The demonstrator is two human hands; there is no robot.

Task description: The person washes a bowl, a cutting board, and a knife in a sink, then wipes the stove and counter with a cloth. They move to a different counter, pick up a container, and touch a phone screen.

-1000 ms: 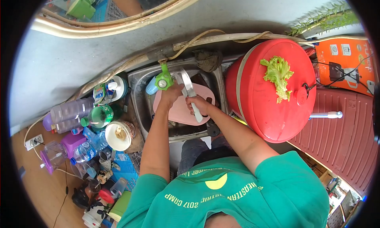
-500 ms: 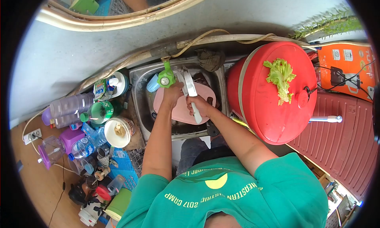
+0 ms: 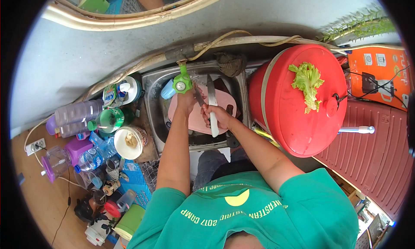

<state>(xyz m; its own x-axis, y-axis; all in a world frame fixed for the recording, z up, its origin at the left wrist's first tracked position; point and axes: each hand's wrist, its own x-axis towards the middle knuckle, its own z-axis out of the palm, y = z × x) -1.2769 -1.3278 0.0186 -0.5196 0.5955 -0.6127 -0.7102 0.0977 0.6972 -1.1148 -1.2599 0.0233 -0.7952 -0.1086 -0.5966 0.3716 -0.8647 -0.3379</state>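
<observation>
Knife held over the sink

Knife with a white handle and long steel blade (image 3: pixel 211 102) sits in my right hand (image 3: pixel 217 116), fingers closed around the handle, blade pointing away from me. My left hand (image 3: pixel 189 99) touches the blade just below the green plastic tap (image 3: pixel 181 83); I cannot tell its grip. Beneath both lies a pink plastic cutting board (image 3: pixel 193 119) in the steel sink (image 3: pixel 152 106). To the right, a red round cooler (image 3: pixel 285 115) carries a green lettuce leaf (image 3: pixel 307 82).
</observation>
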